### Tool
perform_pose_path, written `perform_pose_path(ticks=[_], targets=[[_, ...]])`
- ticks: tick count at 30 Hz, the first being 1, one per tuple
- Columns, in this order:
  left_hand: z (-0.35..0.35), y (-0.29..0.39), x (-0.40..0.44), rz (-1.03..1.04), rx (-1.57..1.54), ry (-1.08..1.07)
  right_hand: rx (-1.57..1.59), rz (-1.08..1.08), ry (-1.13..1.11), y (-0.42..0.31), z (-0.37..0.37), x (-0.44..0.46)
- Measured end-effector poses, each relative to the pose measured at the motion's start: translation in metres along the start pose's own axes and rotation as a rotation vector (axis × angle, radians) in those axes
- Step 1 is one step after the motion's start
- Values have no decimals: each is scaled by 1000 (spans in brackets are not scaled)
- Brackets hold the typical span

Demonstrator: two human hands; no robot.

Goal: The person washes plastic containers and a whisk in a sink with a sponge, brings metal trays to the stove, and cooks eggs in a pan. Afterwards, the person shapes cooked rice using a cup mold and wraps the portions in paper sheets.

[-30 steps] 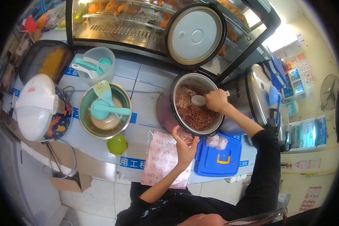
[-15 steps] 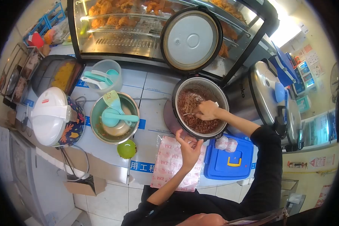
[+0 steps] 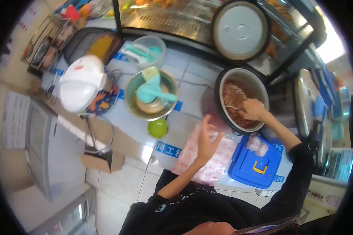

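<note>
My right hand (image 3: pixel 254 109) is inside the open cooker (image 3: pixel 220 113), closed round a white spoon (image 3: pixel 232 107) whose edge shows against the reddish-brown rice (image 3: pixel 234 94). The spoon's handle is hidden by the fingers. Left of the cooker's front, my left hand (image 3: pixel 208 143) is raised with its fingers apart and nothing in it. Below that hand lie pink printed sheets (image 3: pixel 192 156) in clear plastic. A blue case (image 3: pixel 249 168) with a yellow handle is at the cooker's front right, with small wrapped pieces (image 3: pixel 257 145) on its lid.
A metal bowl (image 3: pixel 131 107) with turquoise utensils stands left of the cooker, near a green cup (image 3: pixel 157 128) and a plastic tub (image 3: pixel 159 58). Further left is a white-lidded pot (image 3: pixel 80 84). The cooker's raised lid (image 3: pixel 240 30) leans by a glass display case (image 3: pixel 172 26).
The view has swung, so the table things appear further right. My left hand has come off the cooker's rim and spread its fingers. My right hand has gone deeper into the pot with the spoon.
</note>
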State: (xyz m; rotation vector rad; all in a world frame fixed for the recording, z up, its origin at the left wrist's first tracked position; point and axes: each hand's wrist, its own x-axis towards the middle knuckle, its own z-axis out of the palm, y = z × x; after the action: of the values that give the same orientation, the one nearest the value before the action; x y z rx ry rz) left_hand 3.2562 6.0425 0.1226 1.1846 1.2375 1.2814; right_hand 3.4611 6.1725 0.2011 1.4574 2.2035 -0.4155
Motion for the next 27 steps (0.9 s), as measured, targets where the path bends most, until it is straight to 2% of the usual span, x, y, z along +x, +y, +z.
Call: perform_pose_path(ticks=[1, 3, 5, 7, 9, 11, 13, 15, 16, 18, 19, 20, 21, 23, 24, 25, 27], targets=[[-24, -10, -1, 149, 217, 176, 29, -30, 11, -6, -10, -4], [-84, -32, -7, 27, 610, 445, 92, -46, 49, 0, -3, 1], [-119, -73, -13, -96, 804, 556, 110, -29, 47, -2, 0, 0], [-128, -83, -8, -37, 725, 499, 126, 16, 71, 0, -5, 0], [-129, -96, -2, 3, 643, 422, 118, -46, 44, 0, -9, -5], [-123, -112, 3, -16, 374, 559, 143, -34, 49, -1, 3, -3], [-122, -113, 3, 11, 342, 554, 147, -36, 82, 11, 12, -3], [-126, -108, -5, 70, 313, 550, 306, -142, 164, 11, 20, -15], [-125, -104, -7, 89, 308, 537, 352, -114, 128, 13, 15, -22], [-116, -74, -8, 281, 249, 561, 402, -96, 127, 21, 5, -31], [-108, -56, -4, 287, 242, 546, 451, -93, 94, 27, 4, -37], [-95, -27, 6, 346, 149, 451, 528, -164, 196, 34, 7, -42], [-82, 3, 15, 406, 55, 358, 528, -153, 199, 35, -1, -51], [-57, 55, 37, 447, 73, 190, 384, -27, 137, 36, -38, -73], [-44, 79, 49, 473, 76, 99, 364, -44, 201, 39, -54, -85], [-28, 94, 60, 504, 74, -4, 330, -24, 184, 41, -76, -97], [1, 97, 82, 512, 157, -155, 190, 34, 296, 33, -111, -117]])
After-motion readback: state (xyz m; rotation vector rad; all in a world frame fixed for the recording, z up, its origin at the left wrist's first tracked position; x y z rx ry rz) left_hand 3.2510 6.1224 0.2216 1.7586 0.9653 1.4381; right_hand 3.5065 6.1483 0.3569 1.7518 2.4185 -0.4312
